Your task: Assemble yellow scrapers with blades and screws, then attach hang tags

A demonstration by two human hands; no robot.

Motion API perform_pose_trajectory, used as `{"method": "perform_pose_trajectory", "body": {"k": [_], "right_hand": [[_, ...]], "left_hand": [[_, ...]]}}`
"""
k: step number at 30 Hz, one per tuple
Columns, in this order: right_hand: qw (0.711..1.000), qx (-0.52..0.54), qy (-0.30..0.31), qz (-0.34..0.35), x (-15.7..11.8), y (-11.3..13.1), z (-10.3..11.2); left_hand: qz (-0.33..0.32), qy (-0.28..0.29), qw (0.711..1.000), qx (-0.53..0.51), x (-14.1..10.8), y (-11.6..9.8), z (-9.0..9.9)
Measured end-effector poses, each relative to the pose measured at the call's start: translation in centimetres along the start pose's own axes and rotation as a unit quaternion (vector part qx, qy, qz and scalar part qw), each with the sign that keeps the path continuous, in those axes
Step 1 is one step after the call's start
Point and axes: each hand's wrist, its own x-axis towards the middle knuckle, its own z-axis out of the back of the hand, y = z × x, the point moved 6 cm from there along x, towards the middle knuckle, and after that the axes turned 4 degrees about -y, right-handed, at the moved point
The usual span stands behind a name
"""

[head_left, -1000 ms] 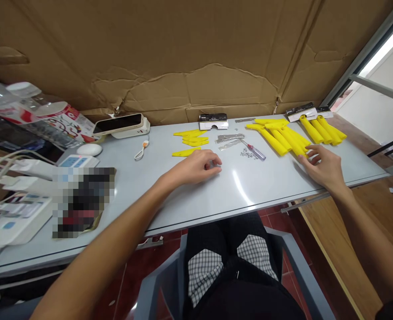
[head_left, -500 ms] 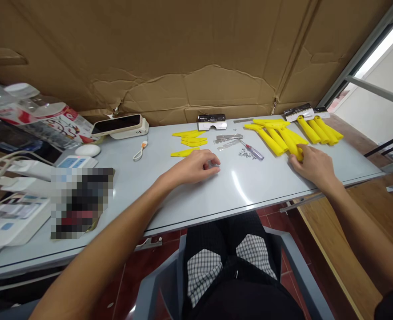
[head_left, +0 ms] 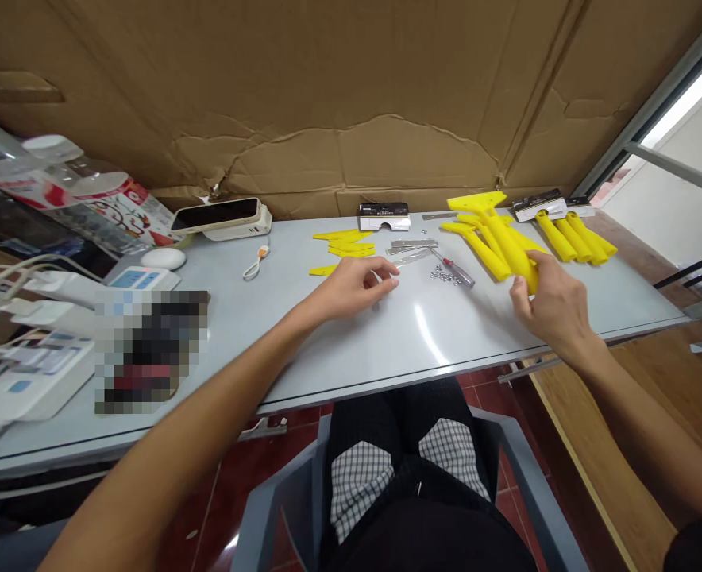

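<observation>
My right hand (head_left: 550, 302) grips the lower end of a yellow plastic handle (head_left: 506, 238), whose wide head tilts up above other yellow handles (head_left: 487, 253). My left hand (head_left: 360, 287) rests on the grey table (head_left: 351, 345) with its fingers apart and curved, holding nothing. Just behind it are flat yellow pieces (head_left: 345, 248). Between my hands lie thin metal strips (head_left: 411, 246), a screwdriver (head_left: 459, 272) and small screws (head_left: 443, 275).
A phone (head_left: 217, 214) on a white device, a white mouse (head_left: 163, 258), bottles (head_left: 89, 191) and power strips (head_left: 47, 381) are at the left. Black-and-white packages (head_left: 383, 216) stand along the back. More yellow handles (head_left: 571, 237) lie at the right.
My right hand has closed on a yellow handle and raised its head off the others. The fingers of my left hand have shifted slightly, and the view has moved a little.
</observation>
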Motion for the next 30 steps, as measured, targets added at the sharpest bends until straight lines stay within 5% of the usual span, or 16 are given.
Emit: {"method": "perform_pose_trajectory", "body": {"k": [6, 11, 16, 24, 30], "right_hand": [[0.989, 0.087, 0.060, 0.108, -0.6, 8.6, -2.1], [0.978, 0.127, 0.087, 0.142, -1.4, 12.7, -4.3], [0.945, 0.261, 0.162, 0.111, 1.0, 13.8, -5.6], [0.826, 0.505, 0.245, -0.053, 8.0, 13.9, -9.7], [0.820, 0.515, 0.235, -0.083, 9.1, 14.2, -10.9]], "left_hand": [[0.124, -0.093, 0.939, -0.308, 0.4, 1.1, 1.0], [0.152, -0.169, 0.907, -0.355, 0.9, 2.7, 1.8], [0.129, -0.169, 0.910, -0.357, 1.2, 3.4, 2.2], [0.091, -0.094, 0.939, -0.319, 1.6, 3.9, 1.4], [0.085, -0.096, 0.948, -0.292, 1.8, 4.5, 1.9]]}}
